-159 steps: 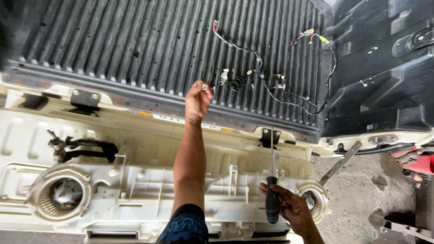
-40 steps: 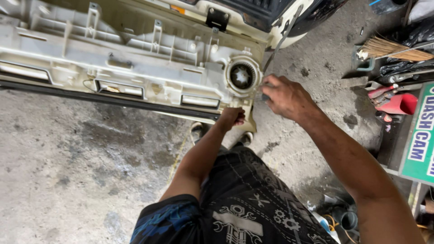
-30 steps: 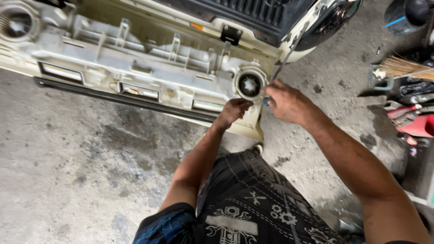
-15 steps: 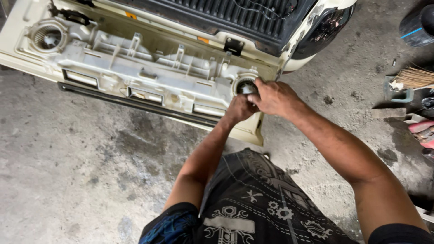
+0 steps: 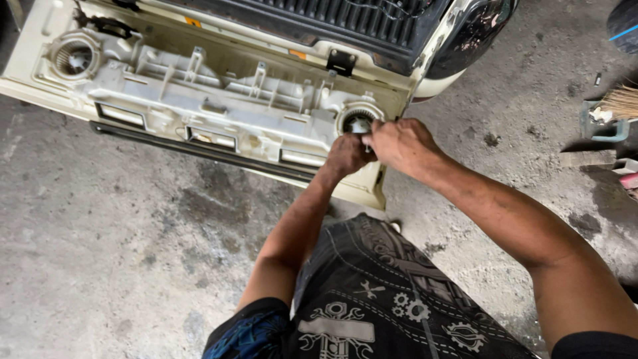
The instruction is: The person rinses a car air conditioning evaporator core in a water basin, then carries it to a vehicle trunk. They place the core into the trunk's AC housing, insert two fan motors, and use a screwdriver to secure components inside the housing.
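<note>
A cream vehicle panel [image 5: 199, 100] lies on the concrete floor, with a round socket [image 5: 357, 113] near its right end. Both my hands meet at that socket. My left hand [image 5: 345, 156] reaches up from below, its fingertips pinched on the socket's middle part. My right hand [image 5: 402, 143] comes in from the right, its fingers curled tight against the left hand; what it holds is hidden. A second round socket [image 5: 73, 56] sits at the panel's left end, far from both hands.
A black ribbed liner [image 5: 352, 16] and a dark glossy corner piece [image 5: 472, 33] lie beyond the panel. At the right edge are a straw brush [image 5: 621, 103], a green tool [image 5: 601, 129] and a dark round object [image 5: 625, 23]. My patterned shorts [image 5: 372, 292] fill the bottom.
The view has shifted so the panel sits further right and lower. My right hand has moved in from beside the socket to join my left hand on it.
</note>
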